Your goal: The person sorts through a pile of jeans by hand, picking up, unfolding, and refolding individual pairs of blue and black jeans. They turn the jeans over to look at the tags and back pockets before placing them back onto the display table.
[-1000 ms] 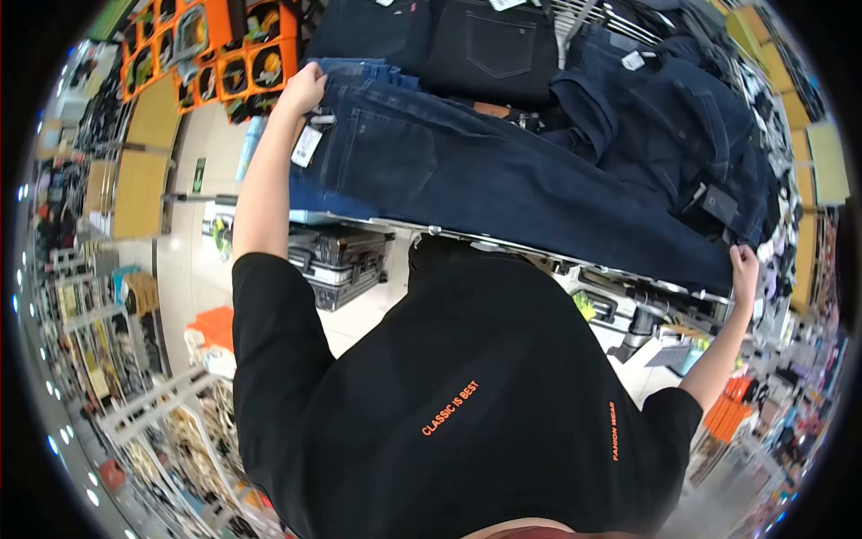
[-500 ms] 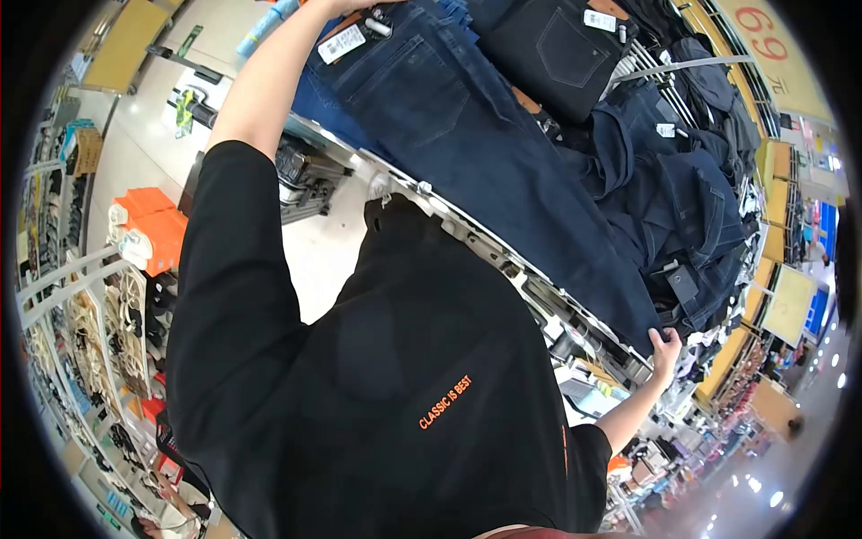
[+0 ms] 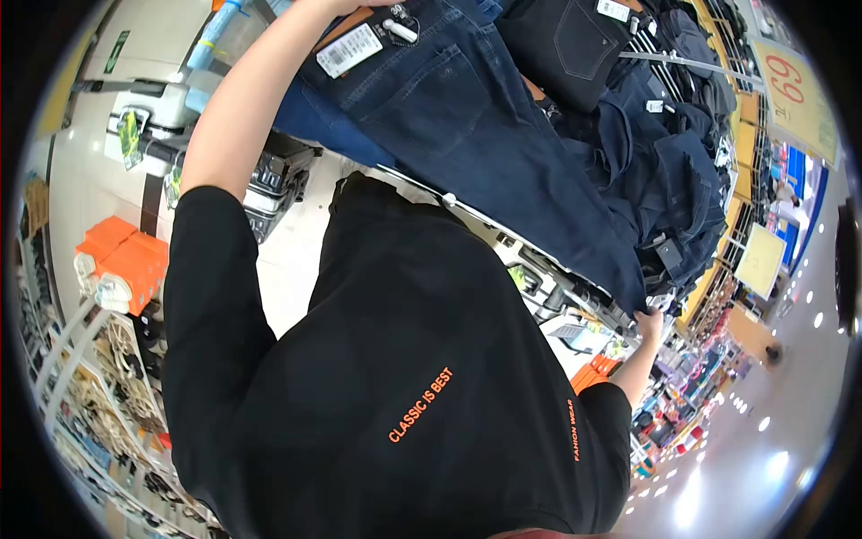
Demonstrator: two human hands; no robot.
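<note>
A pair of dark blue jeans [image 3: 503,153] stretches diagonally between my two hands, a back pocket facing up. My left hand [image 3: 352,4], mostly cut off by the top edge, grips the waistband beside a white tag [image 3: 349,51] and a security tag [image 3: 400,30]. At the far end, my right hand [image 3: 650,323] is closed on the leg's hem. Brighter blue denim [image 3: 314,126] shows beneath the waist end. Folded black jeans [image 3: 566,54] and a heap of dark jeans [image 3: 669,180] lie alongside.
A metal display edge [image 3: 449,199] runs between my body and the jeans. A price sign [image 3: 790,85] stands at right. Orange shoe boxes [image 3: 126,256] and shoe racks [image 3: 117,377] are at left. Dark cases [image 3: 274,189] sit on the floor below.
The view has shifted and turned slightly. The waist end of the jeans appears nearer and larger. My right hand has moved slightly up and left in view with the hem, still gripping it.
</note>
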